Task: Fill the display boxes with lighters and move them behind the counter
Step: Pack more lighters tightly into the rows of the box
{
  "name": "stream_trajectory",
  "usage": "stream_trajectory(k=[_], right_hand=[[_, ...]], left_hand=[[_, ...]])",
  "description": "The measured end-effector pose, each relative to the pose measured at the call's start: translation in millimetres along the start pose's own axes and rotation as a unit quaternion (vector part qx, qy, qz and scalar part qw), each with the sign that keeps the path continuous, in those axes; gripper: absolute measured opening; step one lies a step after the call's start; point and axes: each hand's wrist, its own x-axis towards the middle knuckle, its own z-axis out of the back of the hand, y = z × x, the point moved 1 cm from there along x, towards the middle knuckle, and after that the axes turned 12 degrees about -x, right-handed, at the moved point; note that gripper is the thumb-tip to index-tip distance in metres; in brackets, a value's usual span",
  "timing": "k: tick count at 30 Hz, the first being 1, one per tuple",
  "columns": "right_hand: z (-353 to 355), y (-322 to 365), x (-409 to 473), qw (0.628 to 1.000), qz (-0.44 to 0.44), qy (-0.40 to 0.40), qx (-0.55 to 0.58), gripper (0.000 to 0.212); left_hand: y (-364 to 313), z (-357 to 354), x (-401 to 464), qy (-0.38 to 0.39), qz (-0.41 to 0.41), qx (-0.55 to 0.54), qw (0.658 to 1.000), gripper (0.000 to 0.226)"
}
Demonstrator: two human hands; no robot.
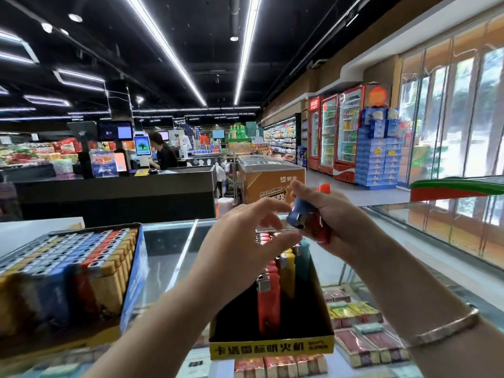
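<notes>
A black display box with a yellow front strip (pixel 271 347) stands on the glass counter (pixel 169 255), partly filled with upright lighters: red (pixel 268 301), yellow (pixel 287 274) and teal (pixel 302 261). Above it my right hand (pixel 324 219) grips a bunch of lighters; a blue one (pixel 298 215) and a red one (pixel 321 227) show. My left hand (pixel 245 241) hovers beside them with its fingers reaching toward the blue lighter's metal end. A full blue tray of lighters (pixel 68 271) sits at the left.
Cigarette packs (pixel 351 317) lie under the counter glass. Beyond stand a dark checkout desk (pixel 117 192) with a person at a screen, an orange chest freezer (pixel 270 181), drink fridges (pixel 335 135) and a glass shopfront on the right.
</notes>
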Motion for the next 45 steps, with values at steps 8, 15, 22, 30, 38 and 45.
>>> stream_trajectory(k=[8, 15, 22, 30, 38, 45], right_hand=[[-7.7, -2.6, 0.5, 0.995, 0.095, 0.036, 0.018, 0.018], [-0.2, -14.6, 9.7, 0.994, 0.073, -0.049, -0.069, 0.037], [6.6, -20.6, 13.6, 0.997, 0.009, -0.049, -0.054, 0.046], [6.7, -19.3, 10.1, 0.997, -0.009, -0.058, -0.050, 0.040], [4.4, -17.7, 9.6, 0.997, -0.006, -0.062, -0.043, 0.040], [3.6, -16.8, 9.3, 0.997, -0.005, -0.064, -0.047, 0.040]], left_hand=[[4.3, 9.0, 5.6, -0.095, 0.097, -0.252, 0.958, 0.008], [4.7, 41.5, 9.8, -0.184, 0.103, -0.340, 0.917, 0.018], [17.0, 55.2, -2.4, -0.124, 0.086, -0.246, 0.958, 0.021], [23.1, 34.8, -21.0, -0.010, 0.129, -0.136, 0.982, 0.017], [27.2, 35.7, -20.7, 0.019, 0.105, -0.024, 0.994, 0.025], [28.7, 34.9, -19.9, 0.019, 0.102, -0.009, 0.995, 0.021]])
